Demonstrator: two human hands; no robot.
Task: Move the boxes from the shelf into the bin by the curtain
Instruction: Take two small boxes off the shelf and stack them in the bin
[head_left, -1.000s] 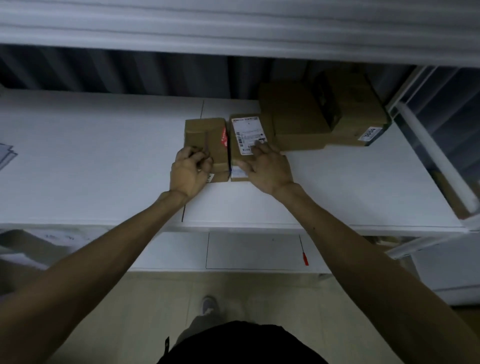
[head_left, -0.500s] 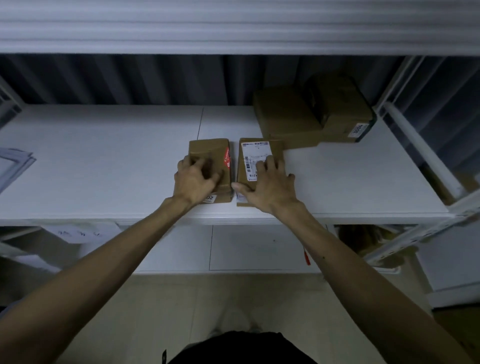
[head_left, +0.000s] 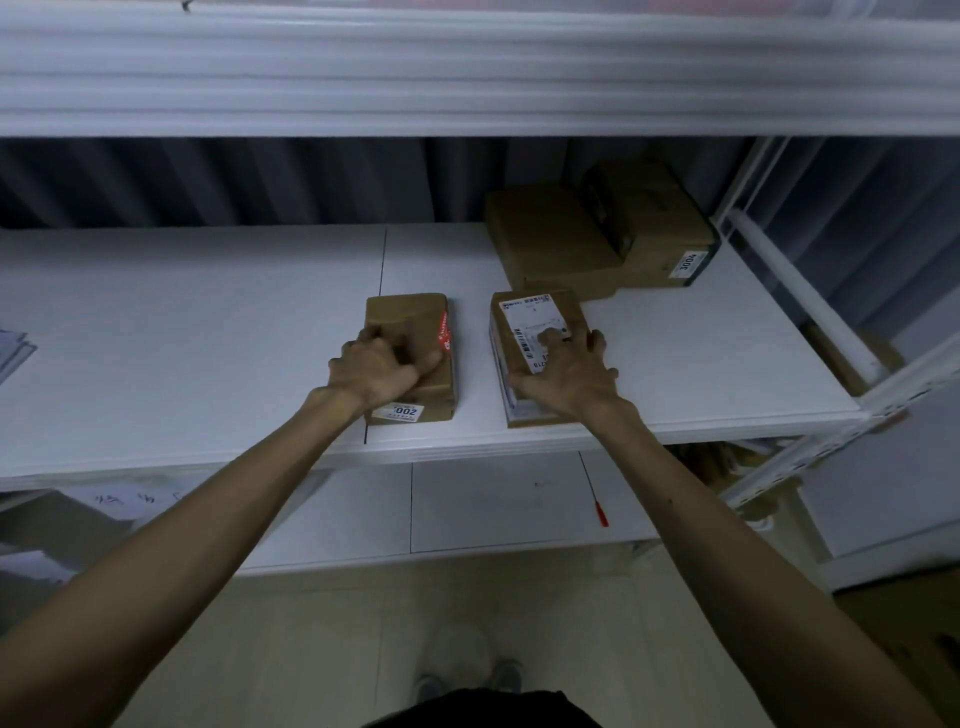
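Two small brown cardboard boxes lie near the front edge of the white shelf (head_left: 182, 332). My left hand (head_left: 376, 371) grips the left box (head_left: 423, 317), which has a red sticker and a "2002" tag. My right hand (head_left: 563, 371) clasps the right box (head_left: 530, 322), fingers spread over its white shipping label. A gap separates the two boxes. Behind them at the back right sit a flat brown box (head_left: 545, 239) and a taller brown box (head_left: 660, 223) with a "3004" tag. The bin is not in view.
A grey curtain (head_left: 208, 182) hangs behind the shelf. An upper shelf board (head_left: 467, 73) overhangs closely. White metal uprights (head_left: 810, 322) stand at the right. Papers (head_left: 13, 348) lie at the far left. A lower shelf holds a red-tipped tool (head_left: 602, 517).
Both hands have slid their boxes toward the shelf's front edge and apart from each other, away from the two back boxes.
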